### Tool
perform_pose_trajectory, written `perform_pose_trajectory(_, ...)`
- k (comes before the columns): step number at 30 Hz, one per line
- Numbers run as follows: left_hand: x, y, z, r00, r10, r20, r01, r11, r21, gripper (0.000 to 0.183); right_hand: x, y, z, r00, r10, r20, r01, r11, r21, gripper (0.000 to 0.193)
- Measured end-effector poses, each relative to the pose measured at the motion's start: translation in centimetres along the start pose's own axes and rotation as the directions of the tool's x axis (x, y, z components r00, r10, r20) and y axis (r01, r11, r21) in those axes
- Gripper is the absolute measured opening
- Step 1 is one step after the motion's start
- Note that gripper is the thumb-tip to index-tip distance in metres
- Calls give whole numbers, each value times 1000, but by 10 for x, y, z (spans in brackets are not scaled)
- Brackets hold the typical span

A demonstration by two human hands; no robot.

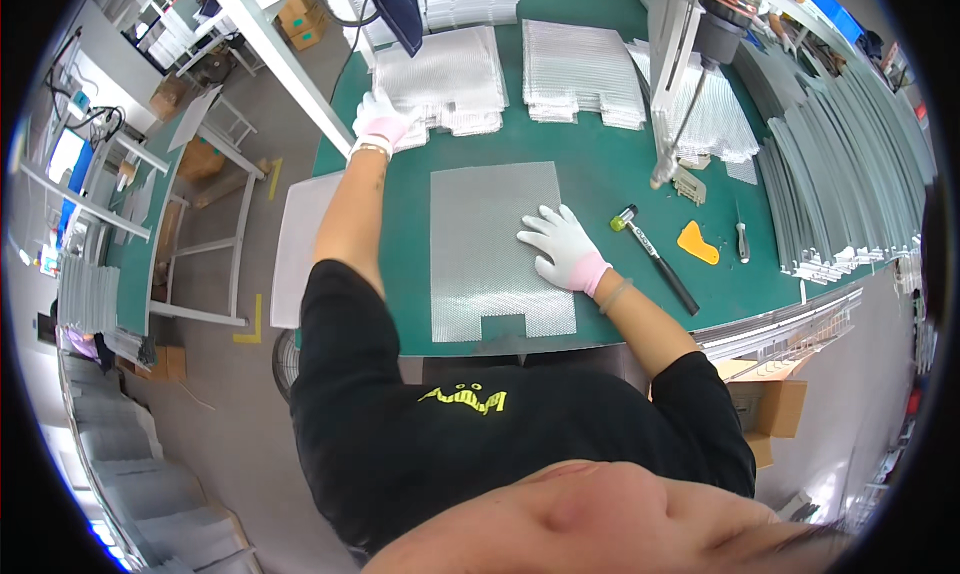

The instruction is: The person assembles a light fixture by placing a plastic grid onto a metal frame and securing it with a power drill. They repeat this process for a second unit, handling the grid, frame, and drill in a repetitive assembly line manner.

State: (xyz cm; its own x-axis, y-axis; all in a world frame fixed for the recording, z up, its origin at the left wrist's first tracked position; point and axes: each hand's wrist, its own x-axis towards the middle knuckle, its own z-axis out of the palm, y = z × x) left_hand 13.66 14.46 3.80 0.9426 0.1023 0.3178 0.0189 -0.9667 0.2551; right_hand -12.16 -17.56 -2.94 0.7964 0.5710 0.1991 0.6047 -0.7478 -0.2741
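Note:
A flat grey metal mesh sheet [480,234] with a notch in its near edge lies on the green table in front of me. My right hand [570,254], in a white glove with a pink cuff, rests open on the sheet's right part, fingers spread. Farther off to the left, my gloved left hand [378,124] is at the left edge of a stack of mesh sheets [440,69]. Its fingers are too small and partly hidden to show whether they grip a sheet.
Right of my right hand lie a hammer [655,259], a yellow scraper [698,244] and a screwdriver [742,236]. Another mesh stack [580,69] lies at the back. A hanging power tool [690,124] comes down beside it. Grey panels [840,174] crowd the right; a white post [290,64] stands left.

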Motion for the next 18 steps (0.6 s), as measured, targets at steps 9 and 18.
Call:
perform_pose_trajectory(9,45,22,6,869,-323,374,289,946,146,91,-3,1,1,998,-8,-62,9,1000,16,49)
perform_pose_trajectory(18,44,33,5,894,-307,328,238,943,233,74,-4,2,3,998,-14,-61,14,1000,3,49)
